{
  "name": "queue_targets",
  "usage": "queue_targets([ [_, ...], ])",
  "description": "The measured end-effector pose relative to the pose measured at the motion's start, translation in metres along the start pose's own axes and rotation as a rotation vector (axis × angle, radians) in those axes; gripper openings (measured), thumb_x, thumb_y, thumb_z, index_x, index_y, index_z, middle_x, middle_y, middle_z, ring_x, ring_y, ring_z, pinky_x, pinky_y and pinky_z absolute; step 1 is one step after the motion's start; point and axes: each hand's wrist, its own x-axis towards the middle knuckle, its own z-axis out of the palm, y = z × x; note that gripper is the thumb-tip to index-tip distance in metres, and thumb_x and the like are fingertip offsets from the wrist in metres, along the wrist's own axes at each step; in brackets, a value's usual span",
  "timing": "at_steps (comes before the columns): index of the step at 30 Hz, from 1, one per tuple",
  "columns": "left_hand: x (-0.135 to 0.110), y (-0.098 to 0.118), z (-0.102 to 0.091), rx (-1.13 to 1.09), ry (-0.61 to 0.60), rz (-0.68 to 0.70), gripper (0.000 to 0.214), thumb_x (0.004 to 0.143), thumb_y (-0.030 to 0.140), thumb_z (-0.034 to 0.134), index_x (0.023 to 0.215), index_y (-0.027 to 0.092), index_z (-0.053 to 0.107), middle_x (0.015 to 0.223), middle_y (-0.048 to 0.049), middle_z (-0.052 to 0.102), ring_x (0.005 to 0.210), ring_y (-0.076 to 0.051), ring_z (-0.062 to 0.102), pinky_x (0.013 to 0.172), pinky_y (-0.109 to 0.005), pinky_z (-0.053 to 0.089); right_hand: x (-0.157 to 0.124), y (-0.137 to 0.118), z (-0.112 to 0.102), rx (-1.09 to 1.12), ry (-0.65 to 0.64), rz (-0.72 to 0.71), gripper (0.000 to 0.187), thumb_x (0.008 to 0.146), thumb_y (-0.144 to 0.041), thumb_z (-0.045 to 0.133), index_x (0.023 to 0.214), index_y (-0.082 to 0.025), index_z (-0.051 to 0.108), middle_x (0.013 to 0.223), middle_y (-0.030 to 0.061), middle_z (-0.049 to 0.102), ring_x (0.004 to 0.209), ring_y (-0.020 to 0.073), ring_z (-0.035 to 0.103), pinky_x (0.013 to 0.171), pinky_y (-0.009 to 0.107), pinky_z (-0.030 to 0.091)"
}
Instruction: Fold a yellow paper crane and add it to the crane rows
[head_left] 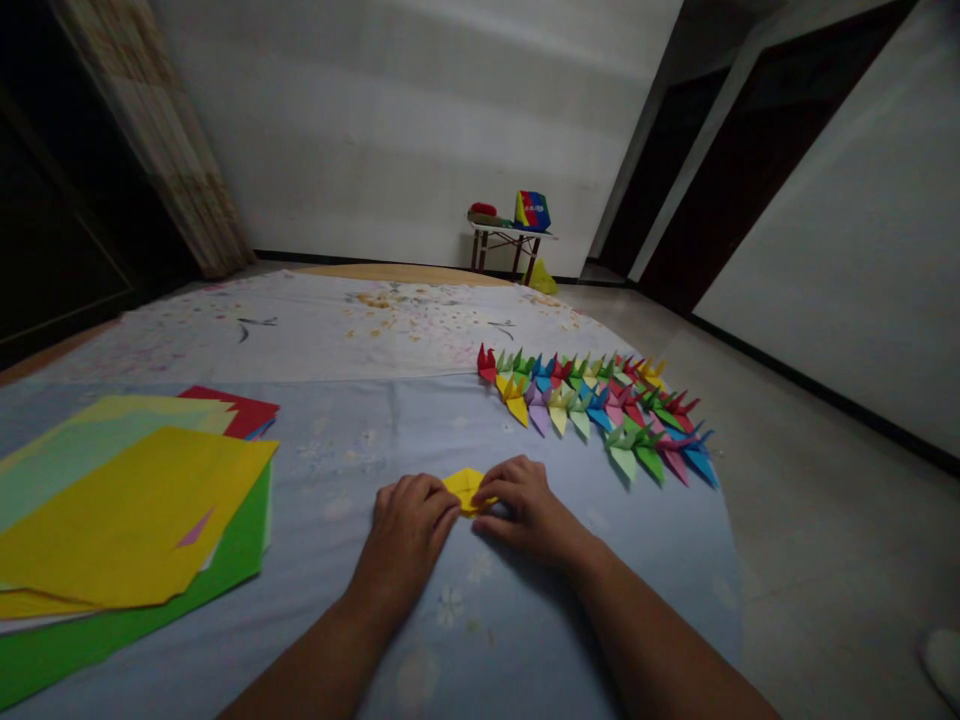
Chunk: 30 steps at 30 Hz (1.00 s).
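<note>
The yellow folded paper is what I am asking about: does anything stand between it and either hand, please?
Nothing visible does: the left hand and the right hand both touch the yellow folded paper. The paper cranes stand beyond the right hand; the coloured sheets lie off left.

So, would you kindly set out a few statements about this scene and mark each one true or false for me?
1. The left hand and right hand both touch the small yellow folded paper. True.
2. The paper cranes stand to the left of both hands. False: the paper cranes stand to the right.
3. In the pile of sheets, a large yellow sheet lies over a green sheet. True.
4. All the cranes are red. False: they come in several colours, including green, blue, yellow and pink.
</note>
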Motion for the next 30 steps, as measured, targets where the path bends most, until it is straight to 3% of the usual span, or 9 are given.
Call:
queue_targets([
  [8,-0.001,0.002,0.001,0.025,-0.015,-0.002,0.012,0.083,0.024,0.051,0.086,0.024,0.063,0.089,-0.0007,0.061,0.088,-0.019,0.052,0.083,-0.039,0.03,0.002,-0.001,0.003,0.004,0.024,0.059,0.008,0.081,-0.029,0.06,0.083,-0.024,0.065,0.087,0.0016,0.06,0.09,0.0172,0.046,0.08,0.034,0.027],
  [14,-0.001,0.002,0.001,0.027,-0.002,-0.028,0.011,0.082,0.024,0.052,0.086,0.025,0.062,0.089,-0.0009,0.061,0.088,-0.02,0.052,0.083,-0.04,0.029,0.004,-0.007,0.006,-0.017,0.052,0.18,0.006,0.079,-0.026,0.06,0.078,-0.021,0.063,0.079,0.0014,0.058,0.085,0.0171,0.044,0.077,0.034,0.026],
  [20,-0.005,0.009,-0.003,0.072,0.036,0.039,0.02,0.081,0.017,0.05,0.097,0.024,0.061,0.099,-0.0035,0.062,0.096,-0.022,0.051,0.088,-0.044,0.026,0.008,-0.009,0.01,-0.048,0.049,0.248,0.006,0.076,-0.027,0.061,0.075,-0.021,0.062,0.074,0.0008,0.057,0.082,0.0172,0.045,0.074,0.032,0.025],
  [24,-0.007,0.016,-0.007,0.037,-0.003,0.091,0.021,0.082,0.016,0.05,0.096,0.027,0.062,0.098,-0.0021,0.064,0.095,-0.021,0.053,0.089,-0.045,0.025,0.009,-0.009,0.011,-0.071,0.049,0.267,0.008,0.077,-0.028,0.06,0.075,-0.021,0.062,0.073,0.0007,0.057,0.082,0.0169,0.046,0.073,0.031,0.025],
  [30,-0.008,0.018,-0.008,0.026,-0.046,0.065,0.026,0.081,0.016,0.05,0.1,0.029,0.062,0.099,-0.0025,0.065,0.095,-0.021,0.056,0.089,-0.046,0.027,0.009,-0.008,0.012,-0.07,0.048,0.274,0.009,0.077,-0.029,0.06,0.074,-0.021,0.062,0.072,0.0003,0.057,0.079,0.0162,0.045,0.073,0.031,0.025],
])
